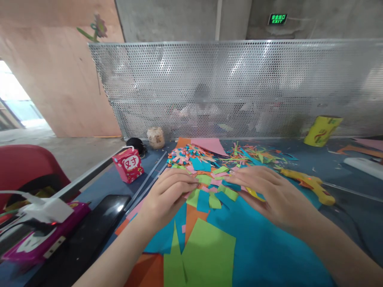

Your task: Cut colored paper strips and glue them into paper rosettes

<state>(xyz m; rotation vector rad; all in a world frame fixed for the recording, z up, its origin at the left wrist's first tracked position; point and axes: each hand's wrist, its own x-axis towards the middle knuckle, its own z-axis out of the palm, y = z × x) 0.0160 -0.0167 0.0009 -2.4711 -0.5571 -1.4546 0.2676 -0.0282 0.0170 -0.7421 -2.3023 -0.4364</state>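
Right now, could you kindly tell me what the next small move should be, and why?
Probably draw the cut paper pieces together, since they lie scattered and overlapping between the left hand and the right hand.

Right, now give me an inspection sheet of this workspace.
Surface: dark blue table, partly covered by coloured sheets.
Job's things: small coloured pieces mid-table; yellow glue gun to the right.
Clutter: loose shreds beyond the pieces; pink box at left.
Grip: left hand and right hand both at the pieces; hold unclear.
Cables: black cable from the glue gun; white cable near the power strip.
Surroundings: perforated panel, lit exit sign.
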